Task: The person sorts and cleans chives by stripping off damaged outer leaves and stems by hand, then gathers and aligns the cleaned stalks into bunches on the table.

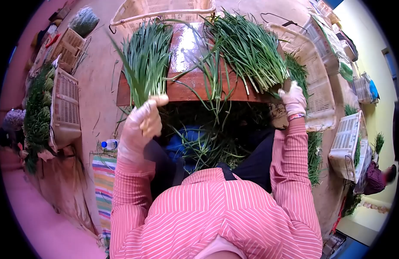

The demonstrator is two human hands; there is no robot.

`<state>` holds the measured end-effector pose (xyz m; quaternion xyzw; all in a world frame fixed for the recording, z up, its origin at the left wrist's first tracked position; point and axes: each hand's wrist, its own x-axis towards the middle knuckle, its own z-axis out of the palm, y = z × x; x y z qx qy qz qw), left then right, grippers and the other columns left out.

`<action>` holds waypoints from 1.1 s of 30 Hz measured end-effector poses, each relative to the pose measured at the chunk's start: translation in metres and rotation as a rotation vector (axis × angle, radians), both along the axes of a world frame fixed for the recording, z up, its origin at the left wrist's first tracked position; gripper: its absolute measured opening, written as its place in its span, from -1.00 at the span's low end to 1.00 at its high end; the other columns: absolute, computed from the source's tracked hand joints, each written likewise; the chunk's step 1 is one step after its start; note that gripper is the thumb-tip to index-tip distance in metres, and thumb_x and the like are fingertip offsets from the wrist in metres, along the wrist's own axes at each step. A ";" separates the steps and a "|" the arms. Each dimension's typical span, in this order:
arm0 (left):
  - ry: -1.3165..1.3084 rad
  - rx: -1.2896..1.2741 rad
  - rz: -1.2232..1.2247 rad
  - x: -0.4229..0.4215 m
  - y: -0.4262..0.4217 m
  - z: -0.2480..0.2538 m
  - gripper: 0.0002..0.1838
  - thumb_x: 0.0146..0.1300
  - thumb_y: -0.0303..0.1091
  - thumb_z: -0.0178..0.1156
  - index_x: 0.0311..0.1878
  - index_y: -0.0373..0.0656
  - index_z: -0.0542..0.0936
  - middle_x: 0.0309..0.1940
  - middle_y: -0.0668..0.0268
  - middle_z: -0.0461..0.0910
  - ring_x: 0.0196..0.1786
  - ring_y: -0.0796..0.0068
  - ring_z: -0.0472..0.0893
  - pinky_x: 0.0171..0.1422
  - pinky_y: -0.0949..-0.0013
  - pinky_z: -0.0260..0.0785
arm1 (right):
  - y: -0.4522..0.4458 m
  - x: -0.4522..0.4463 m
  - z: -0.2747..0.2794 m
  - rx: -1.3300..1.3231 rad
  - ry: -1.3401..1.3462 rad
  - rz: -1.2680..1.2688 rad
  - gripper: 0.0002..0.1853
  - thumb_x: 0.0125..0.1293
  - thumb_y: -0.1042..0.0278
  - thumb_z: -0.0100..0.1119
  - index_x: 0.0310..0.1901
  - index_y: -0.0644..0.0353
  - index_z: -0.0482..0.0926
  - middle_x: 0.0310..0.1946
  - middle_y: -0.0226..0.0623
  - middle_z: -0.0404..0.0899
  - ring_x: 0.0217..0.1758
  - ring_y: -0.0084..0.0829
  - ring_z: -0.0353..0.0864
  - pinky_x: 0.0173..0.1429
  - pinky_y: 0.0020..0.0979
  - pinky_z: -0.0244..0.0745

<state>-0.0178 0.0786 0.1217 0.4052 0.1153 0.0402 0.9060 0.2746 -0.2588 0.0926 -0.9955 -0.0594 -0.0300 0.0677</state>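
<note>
Stalks (pixel 135 88), thin and green, rise from the left hand (pixel 147 117), whose gloved fingers are curled closed around their lower ends, in front of the left pile of greens (pixel 149 54) on the table (pixel 182 94). The right hand (pixel 293 99), gloved too, is at the pale cut ends of the right pile of greens (pixel 253 52), fingers partly bent; whether it grips any, I cannot tell.

no readable text, faint markings (pixel 178 16) on far plastic crate (pixel 165 6) illegible
</note>
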 end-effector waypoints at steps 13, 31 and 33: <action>0.122 0.053 0.340 0.049 0.029 -0.046 -0.62 0.41 -0.20 -0.02 0.17 -0.20 0.46 -0.74 0.63 0.00 -0.76 0.76 -0.02 -0.65 0.59 -0.16 | 0.218 -0.096 -0.047 0.263 0.065 0.821 -0.46 0.16 0.16 0.24 0.15 0.14 0.39 -0.08 -0.14 0.54 -0.03 -0.19 0.56 -0.01 -0.29 0.48; 0.161 -0.040 0.173 0.060 0.014 -0.049 -0.66 0.40 -0.23 0.01 0.11 -0.23 0.51 -0.76 0.64 0.05 -0.76 0.77 0.01 -0.65 0.58 -0.14 | 0.092 -0.192 -0.091 -0.194 0.727 0.940 -0.77 0.19 0.20 0.05 -0.46 0.11 0.63 -0.47 -0.18 0.62 -0.35 -0.17 0.66 -0.23 -0.18 0.55; 0.190 0.023 0.162 0.064 0.007 -0.047 -0.68 0.38 -0.23 0.03 0.06 -0.20 0.55 -0.77 0.64 0.03 -0.77 0.76 0.01 -0.66 0.57 -0.15 | 0.108 -0.171 -0.068 0.252 0.340 0.696 -0.69 0.19 0.07 0.10 -0.51 0.14 0.60 -0.48 -0.12 0.59 -0.39 -0.05 0.62 -0.27 -0.12 0.53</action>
